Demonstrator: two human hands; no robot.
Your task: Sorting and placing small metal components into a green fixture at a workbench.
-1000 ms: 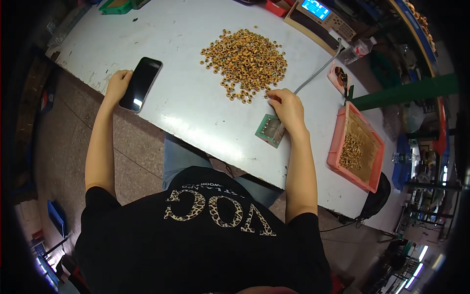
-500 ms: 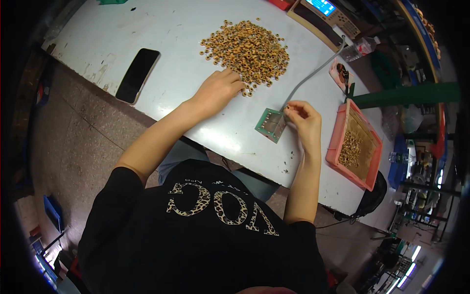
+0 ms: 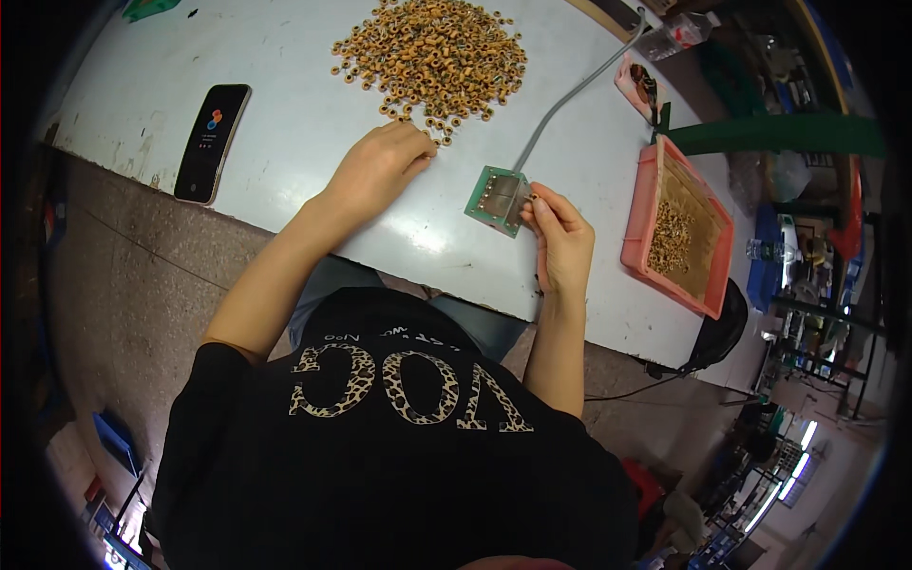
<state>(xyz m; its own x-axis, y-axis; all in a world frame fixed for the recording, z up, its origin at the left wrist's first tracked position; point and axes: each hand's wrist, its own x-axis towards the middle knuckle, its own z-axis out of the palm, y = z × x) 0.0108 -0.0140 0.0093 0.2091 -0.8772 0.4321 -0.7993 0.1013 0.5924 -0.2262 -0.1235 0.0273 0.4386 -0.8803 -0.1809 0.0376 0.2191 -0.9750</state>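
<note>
A heap of small yellow-brown ring-shaped coils (image 3: pixel 446 62) lies on the white table. My left hand (image 3: pixel 380 166) rests at the heap's near edge, its fingers curled together beside a few stray coils. Those fingertips are partly hidden, so what they hold, if anything, cannot be made out. Right of it stands a small box-like fixture (image 3: pixel 499 199) with a green plate, metal contacts and a grey cable (image 3: pixel 560 100) running from its far side. My right hand (image 3: pixel 565 237) is beside the fixture's right side, thumb and forefinger pinching one small ring-shaped coil (image 3: pixel 534 198).
A phone (image 3: pixel 213 142) with its screen lit lies on the left of the table. At the right sits a pink tray (image 3: pixel 643 214) holding more coils. A clear plastic bottle (image 3: pixel 676 36) lies beyond the cable, and a green strip (image 3: pixel 760 135) crosses behind the tray.
The whole view has shifted, with everything on the table lying higher and further left. The phone's dark screen has lit up. My right fingertips have moved nearer to me along the fixture's right side.
</note>
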